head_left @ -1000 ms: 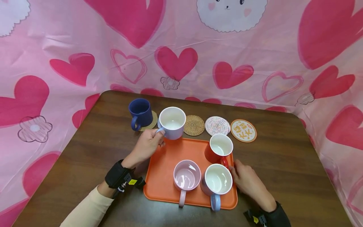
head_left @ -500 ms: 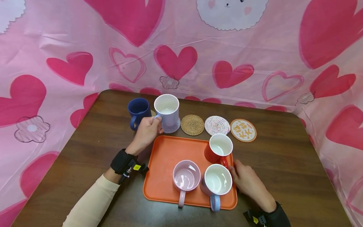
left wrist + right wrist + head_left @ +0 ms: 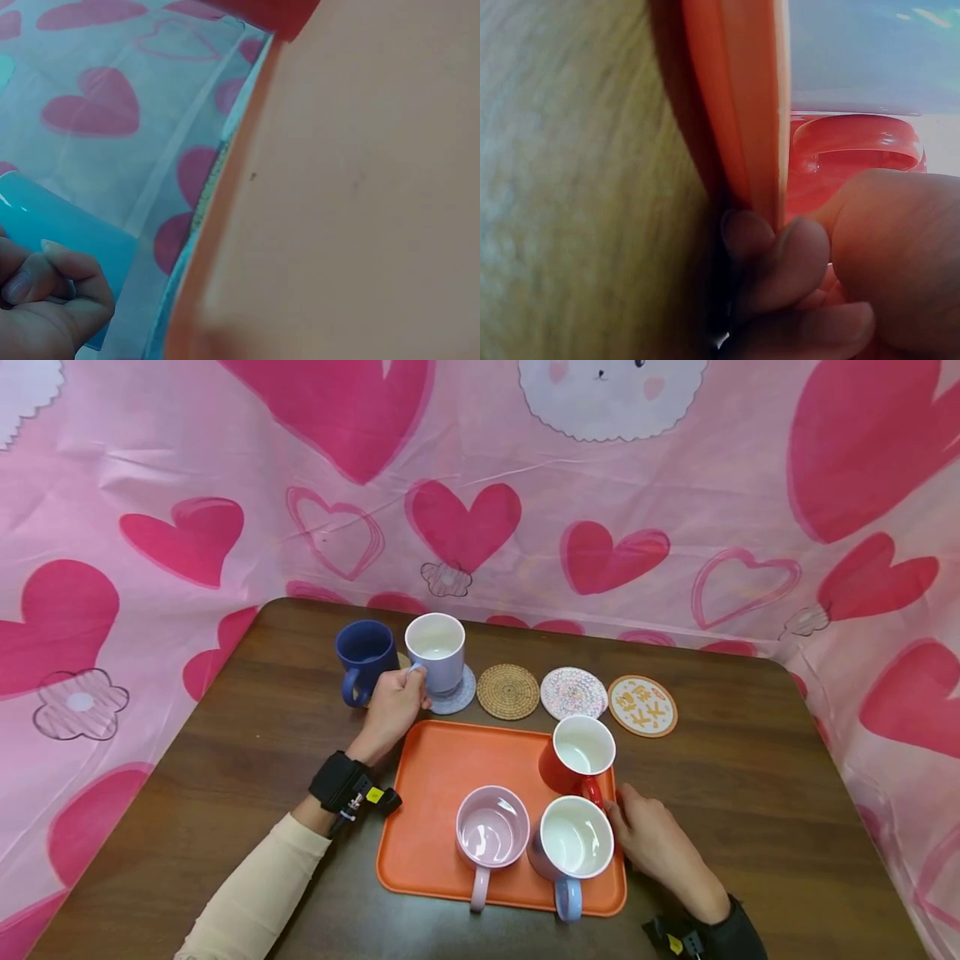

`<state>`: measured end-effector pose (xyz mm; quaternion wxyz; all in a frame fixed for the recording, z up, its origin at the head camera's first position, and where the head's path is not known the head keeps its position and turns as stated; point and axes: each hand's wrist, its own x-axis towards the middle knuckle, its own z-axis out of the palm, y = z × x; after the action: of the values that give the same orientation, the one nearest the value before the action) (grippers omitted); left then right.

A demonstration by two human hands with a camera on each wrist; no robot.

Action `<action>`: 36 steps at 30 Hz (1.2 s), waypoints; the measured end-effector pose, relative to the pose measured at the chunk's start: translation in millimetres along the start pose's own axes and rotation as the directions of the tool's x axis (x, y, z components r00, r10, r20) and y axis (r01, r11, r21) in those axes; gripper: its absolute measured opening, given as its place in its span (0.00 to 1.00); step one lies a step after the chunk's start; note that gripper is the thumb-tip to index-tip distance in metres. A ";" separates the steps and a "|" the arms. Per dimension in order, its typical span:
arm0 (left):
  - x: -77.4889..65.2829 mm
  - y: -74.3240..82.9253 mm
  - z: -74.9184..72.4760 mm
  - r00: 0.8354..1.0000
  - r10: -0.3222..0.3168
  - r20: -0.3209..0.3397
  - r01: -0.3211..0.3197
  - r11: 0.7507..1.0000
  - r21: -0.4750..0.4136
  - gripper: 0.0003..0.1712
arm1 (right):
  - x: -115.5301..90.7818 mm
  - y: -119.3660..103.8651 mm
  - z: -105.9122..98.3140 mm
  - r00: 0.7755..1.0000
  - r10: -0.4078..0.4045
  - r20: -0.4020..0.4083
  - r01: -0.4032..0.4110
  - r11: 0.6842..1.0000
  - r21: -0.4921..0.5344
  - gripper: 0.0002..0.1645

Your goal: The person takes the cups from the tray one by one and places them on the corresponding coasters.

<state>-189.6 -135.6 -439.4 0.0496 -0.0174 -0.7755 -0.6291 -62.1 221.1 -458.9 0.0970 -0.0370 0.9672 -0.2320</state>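
Observation:
My left hand (image 3: 393, 706) grips the handle of a pale blue mug (image 3: 447, 671) with a white inside. The mug is upright over a grey-blue round coaster (image 3: 464, 692); whether its base touches the coaster I cannot tell. In the left wrist view the curled fingers (image 3: 82, 274) show against the mug's side (image 3: 67, 217). At the right edge of an orange tray (image 3: 431, 802), my right hand (image 3: 660, 839) holds the rim, its fingers curled at the edge in the right wrist view. Beside that hand stand a red mug (image 3: 558, 768) and a grey-blue mug (image 3: 546, 858) on the tray.
A pink mug (image 3: 492, 831) also stands on the tray. A dark blue mug (image 3: 378, 672) sits on a coaster at the left. Rightward lie a woven coaster (image 3: 508, 691), a speckled coaster (image 3: 574, 692) and a white coaster with orange lettering (image 3: 642, 705). Patterned cloth hangs behind the table.
My left hand has carried the pale blue mug from over the tray's far edge, back to above the grey-blue coaster, then lower. The right hand stays at the tray.

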 end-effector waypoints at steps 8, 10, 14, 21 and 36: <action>2.4 -5.4 6.5 1.000 -0.026 0.010 0.026 0.998 0.049 0.28 | -2.2 3.1 0.8 1.000 -0.001 -0.003 0.001 1.000 0.005 0.08; 2.2 -6.1 7.7 0.999 -0.038 0.003 0.038 0.998 0.054 0.29 | -1.7 3.1 0.9 1.000 -0.003 -0.005 0.003 1.000 0.004 0.08; 0.2 -8.0 10.1 0.997 -0.073 -0.017 0.074 0.995 0.067 0.28 | -0.6 3.5 1.5 1.000 -0.019 -0.014 0.019 1.000 -0.004 0.08; -3.1 -11.8 13.5 0.996 -0.086 -0.023 0.088 0.992 0.087 0.28 | 0.2 2.4 0.5 1.000 -0.018 -0.007 0.017 1.000 -0.010 0.08; -6.3 -14.3 17.1 0.996 -0.084 -0.042 0.088 0.989 0.115 0.28 | 1.0 1.7 -1.7 1.000 -0.019 0.014 0.019 1.000 -0.012 0.09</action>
<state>-185.6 -121.7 -457.4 0.0376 0.0305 -0.8099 -0.5845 -63.5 223.3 -458.4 0.1015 -0.0484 0.9675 -0.2266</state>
